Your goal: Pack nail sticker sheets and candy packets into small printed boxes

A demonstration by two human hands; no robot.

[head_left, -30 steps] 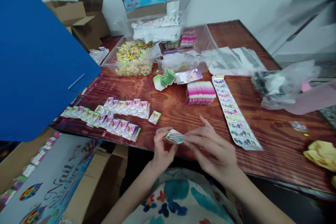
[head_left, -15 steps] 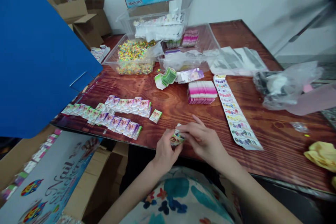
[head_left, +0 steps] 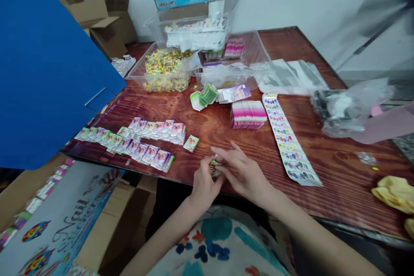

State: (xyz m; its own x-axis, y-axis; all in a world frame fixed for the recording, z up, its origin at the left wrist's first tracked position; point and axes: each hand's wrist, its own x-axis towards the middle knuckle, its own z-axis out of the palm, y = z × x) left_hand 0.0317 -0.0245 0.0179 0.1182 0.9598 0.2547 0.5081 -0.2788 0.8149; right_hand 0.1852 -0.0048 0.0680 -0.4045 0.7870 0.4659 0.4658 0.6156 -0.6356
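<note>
My left hand (head_left: 203, 183) and my right hand (head_left: 244, 172) meet at the near edge of the wooden table (head_left: 339, 168), both pinched on one small printed sticker packet (head_left: 214, 167). The fingers hide most of that packet. To the left lie two rows of finished packets (head_left: 142, 140), with a single loose packet (head_left: 191, 143) beside them. A long strip of nail stickers (head_left: 286, 138) lies to the right of my right hand. A stack of pink cards (head_left: 248, 114) sits beyond my hands.
Clear bins hold coloured candy (head_left: 165, 69) and packaging (head_left: 233, 62) at the back. A blue board (head_left: 48, 64) fills the left. Green and purple card stacks (head_left: 220, 94), plastic bags (head_left: 349, 105), a yellow cloth (head_left: 393, 192) and a printed Nail Stickers box (head_left: 58, 228) are around.
The packet was held flat and wider between my hands; both hands have closed in on it and shifted slightly forward onto the table.
</note>
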